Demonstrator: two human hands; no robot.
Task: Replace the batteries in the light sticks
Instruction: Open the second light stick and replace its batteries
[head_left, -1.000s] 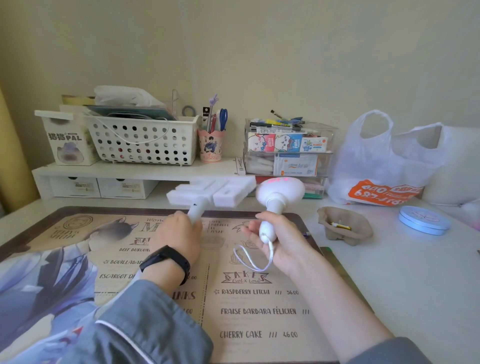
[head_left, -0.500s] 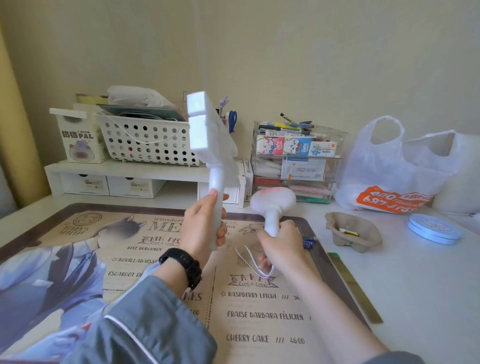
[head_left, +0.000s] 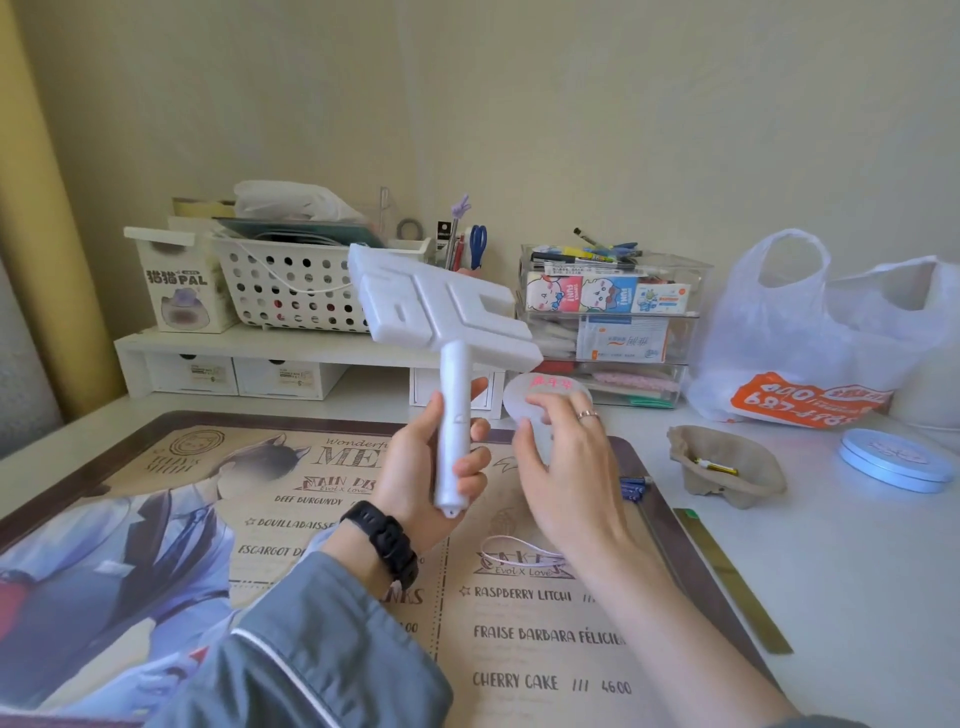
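Observation:
My left hand (head_left: 421, 467) grips the handle of a white light stick (head_left: 441, 306) with a flat blocky head and holds it upright above the desk mat (head_left: 156, 467). A second light stick (head_left: 524, 402), with a round head and pink writing, lies on the mat. My right hand (head_left: 566, 467) lies over its handle with fingers extended and apart; the handle is hidden. Its pale strap (head_left: 519, 548) trails out below my palm. Small blue batteries (head_left: 634, 486) lie at the mat's right edge. One more battery (head_left: 717, 465) sits in a brown paper tray (head_left: 753, 483).
A round blue tin (head_left: 891, 460) and a white plastic bag (head_left: 810, 338) are at the right. A gold ruler (head_left: 732, 577) lies beside the mat. At the back stand a white basket (head_left: 291, 291) on a low shelf and clear drawers (head_left: 613, 312).
My right hand has laid the round-headed stick down on the mat and spread its fingers. My left hand has raised the blocky stick upright and turned its flat face toward me.

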